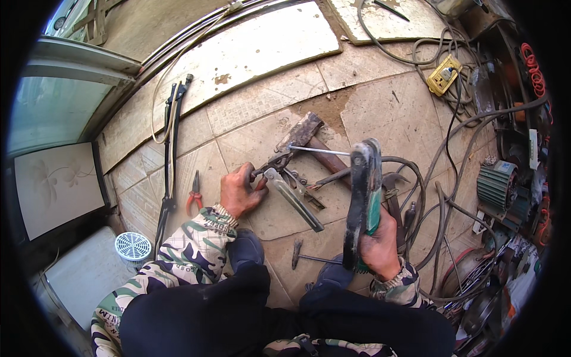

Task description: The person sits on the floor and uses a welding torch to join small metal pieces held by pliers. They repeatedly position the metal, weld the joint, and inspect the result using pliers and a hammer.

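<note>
In my right hand (pixel 381 249), fingers wrapped, is a green-and-black electrode holder (pixel 364 196), held upright, with a thin welding rod (pixel 321 150) sticking out to the left. The rod's tip is at a dark metal piece (pixel 278 160), beside the head of a big hammer (pixel 301 132). My left hand (pixel 239 191) pinches the near end of that dark piece. Just right of the left hand, a grey metal clamp (pixel 294 199) slants over the floor. A cable with bare copper strands (pixel 314 186) ends beside it.
Red-handled pliers (pixel 194 196) lie left of my left hand. A small hammer (pixel 296 254) is between my shoes, a claw hammer (pixel 392 181) at right. Cables (pixel 440 208) loop on the right near a yellow socket box (pixel 444 76) and a green motor (pixel 496 184). A white basket (pixel 132 247) stands left.
</note>
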